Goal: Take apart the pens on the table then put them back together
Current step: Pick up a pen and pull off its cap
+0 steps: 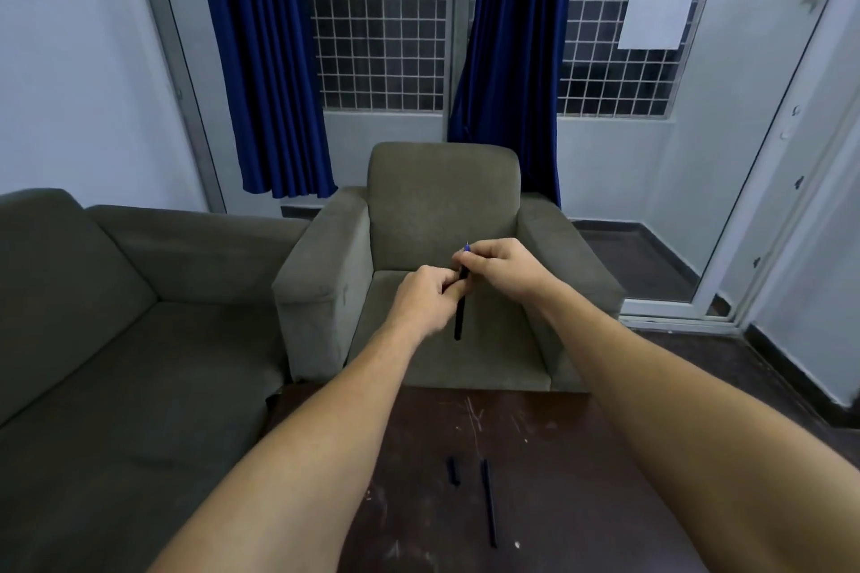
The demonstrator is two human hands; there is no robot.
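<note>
I hold a black pen [460, 316] upright in the air above the table, in front of the armchair. My left hand [430, 298] grips its barrel near the middle, with the lower end hanging below the fingers. My right hand [500, 263] pinches the upper end, where a small blue tip [466, 248] sticks out. On the dark wooden table [558, 456] below lie a short black pen cap [453, 471] and, to its right, a long thin black pen part [489, 502].
A grey armchair [442, 209] stands just beyond the table's far edge, with a grey sofa [116, 316] at the left. Blue curtains [260, 61] hang over barred windows behind. A glass door [768, 200] is at the right.
</note>
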